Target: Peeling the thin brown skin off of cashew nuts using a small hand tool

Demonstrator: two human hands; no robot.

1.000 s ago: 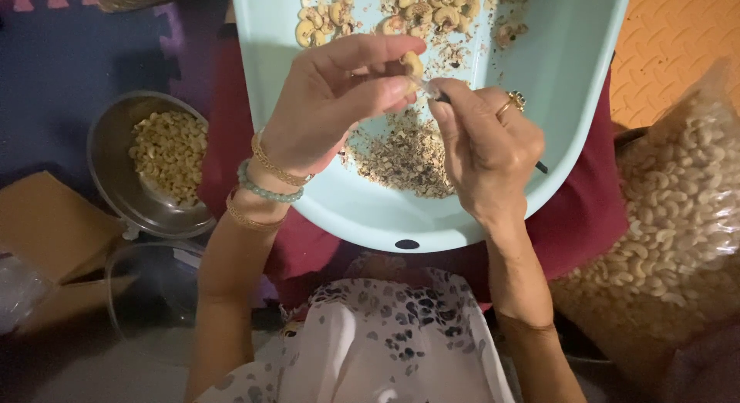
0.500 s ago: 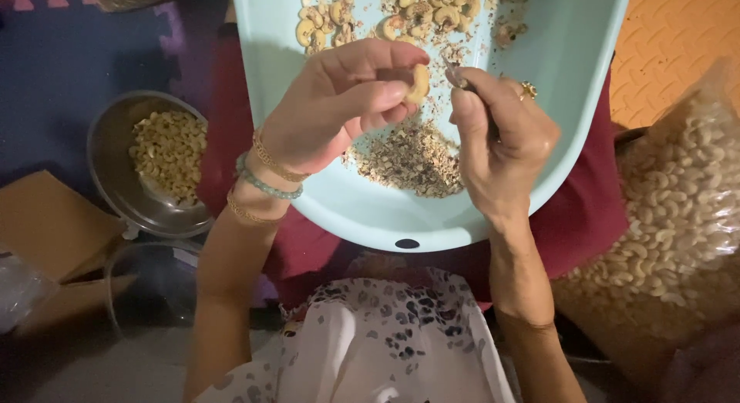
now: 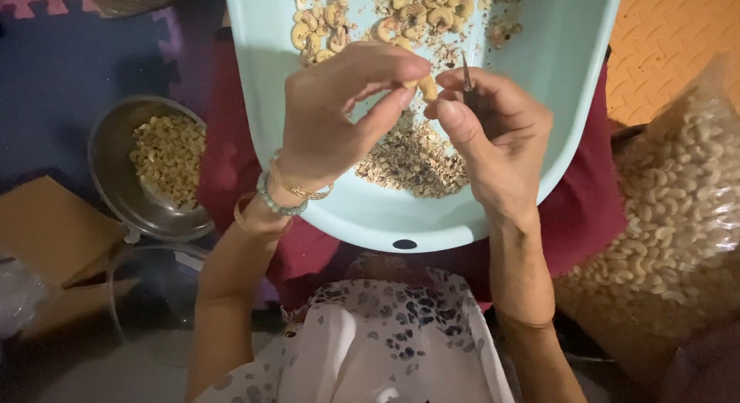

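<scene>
A: What fills most of the frame?

B: A pale blue plastic tub (image 3: 570, 79) lies across the person's lap in the upper centre, over a dark red cloth (image 3: 593, 210). At the right edge a large clear bag of cashew kernels (image 3: 678, 210) bulges beside the tub, with orange floor matting (image 3: 678, 40) above it.

A: And on the left side?

B: A steel bowl (image 3: 108, 171) sits at centre left, partly filled with peeled cashews (image 3: 166, 156). Below it lies a brown cardboard piece (image 3: 46, 233), and just beside that an empty clear bowl (image 3: 146, 295).

A: What lies inside the tub?

B: A heap of brown skin flakes (image 3: 412, 160) lies in the tub's lower middle, right under the hands. Loose cashews (image 3: 370, 17) are scattered along the top of the frame.

A: Tell me about the hands.

B: The left hand (image 3: 331, 118), with beaded and gold bracelets at the wrist, pinches a single cashew nut (image 3: 426, 87) between thumb and fingertips, in the air above the flake heap. The right hand (image 3: 493, 141) is closed around a thin metal pick (image 3: 466, 73), whose tip points up, just beside the nut. The two hands' fingertips nearly meet at the nut in the upper centre.
</scene>
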